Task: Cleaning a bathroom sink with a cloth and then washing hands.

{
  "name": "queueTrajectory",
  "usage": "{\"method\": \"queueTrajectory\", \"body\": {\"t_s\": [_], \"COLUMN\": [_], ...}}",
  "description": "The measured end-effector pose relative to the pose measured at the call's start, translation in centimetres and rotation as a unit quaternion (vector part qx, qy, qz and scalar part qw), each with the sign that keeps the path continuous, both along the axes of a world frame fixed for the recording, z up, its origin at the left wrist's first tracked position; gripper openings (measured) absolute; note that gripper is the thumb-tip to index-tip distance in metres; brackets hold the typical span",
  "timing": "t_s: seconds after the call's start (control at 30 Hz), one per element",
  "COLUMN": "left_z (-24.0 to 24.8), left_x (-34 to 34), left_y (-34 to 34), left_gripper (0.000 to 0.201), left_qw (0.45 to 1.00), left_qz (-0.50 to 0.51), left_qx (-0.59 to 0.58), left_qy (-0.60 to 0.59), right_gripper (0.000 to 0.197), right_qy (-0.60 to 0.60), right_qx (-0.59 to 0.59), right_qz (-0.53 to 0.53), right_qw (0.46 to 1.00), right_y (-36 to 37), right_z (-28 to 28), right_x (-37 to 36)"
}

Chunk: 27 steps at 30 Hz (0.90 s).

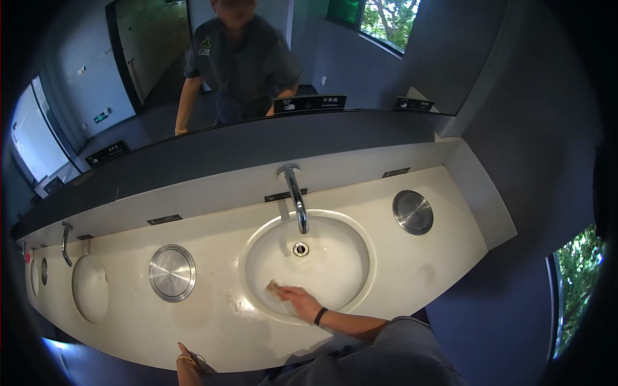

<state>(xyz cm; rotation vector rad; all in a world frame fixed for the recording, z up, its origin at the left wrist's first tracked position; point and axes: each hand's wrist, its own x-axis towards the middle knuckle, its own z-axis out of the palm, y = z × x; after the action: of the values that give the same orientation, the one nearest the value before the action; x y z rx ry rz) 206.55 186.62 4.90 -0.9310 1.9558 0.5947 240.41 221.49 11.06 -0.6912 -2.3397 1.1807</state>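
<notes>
My right hand (300,302), with a dark band on its wrist, reaches over the near left part of the oval white sink (335,276). Its fingers are closed on a small tan pad (273,287), held against or just above the bowl's inner wall; whether it is sponge or cloth I cannot make out. A chrome faucet (296,196) arches over the bowl above the round drain (300,249). At the counter's front edge, further left, is my left hand (186,356), with a yellowish band at the wrist. It holds nothing visible, its fingers partly hidden and one stretched out.
Round steel lids (172,273) (412,212) are set into the pale counter (212,321) on both sides of the sink. A second sink (90,289) and faucet (66,244) lie further left. Behind runs a ledge below a wide mirror (154,71); a wall closes the right end.
</notes>
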Motion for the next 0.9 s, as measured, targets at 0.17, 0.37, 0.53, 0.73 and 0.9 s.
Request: {"method": "queueTrajectory", "body": {"t_s": [0.17, 0.37, 0.53, 0.73, 0.9], "left_z": [0.5, 3.8, 0.5, 1.4, 1.6], "left_x": [0.3, 1.3, 1.7, 10.9, 19.2], "left_y": [-0.8, 3.3, -0.1, 3.3, 7.9], "left_gripper": [0.102, 0.102, 0.099, 0.086, 0.084], "left_qw": [1.0, 0.999, 0.985, 0.978, 0.954], "left_qz": [-0.021, 0.051, 0.105, 0.055, -0.021], "left_qx": [-0.021, -0.002, 0.137, 0.18, 0.285], "left_qy": [0.009, 0.015, 0.022, 0.094, 0.094], "right_gripper": [0.031, 0.036, 0.036, 0.035, 0.029], "right_qy": [0.37, 0.454, 0.463, 0.449, 0.381], "right_qx": [-0.688, -0.676, -0.627, -0.548, -0.305], "right_qz": [-0.151, -0.17, -0.135, -0.164, -0.246], "right_qw": [0.606, 0.554, 0.612, 0.686, 0.837], "right_y": [3.3, 3.3, 6.8, 13.8, 26.4], "right_z": [4.9, 10.6, 12.1, 13.7, 15.2], "right_x": [5.7, 11.0, 13.3, 15.0, 15.7]}}
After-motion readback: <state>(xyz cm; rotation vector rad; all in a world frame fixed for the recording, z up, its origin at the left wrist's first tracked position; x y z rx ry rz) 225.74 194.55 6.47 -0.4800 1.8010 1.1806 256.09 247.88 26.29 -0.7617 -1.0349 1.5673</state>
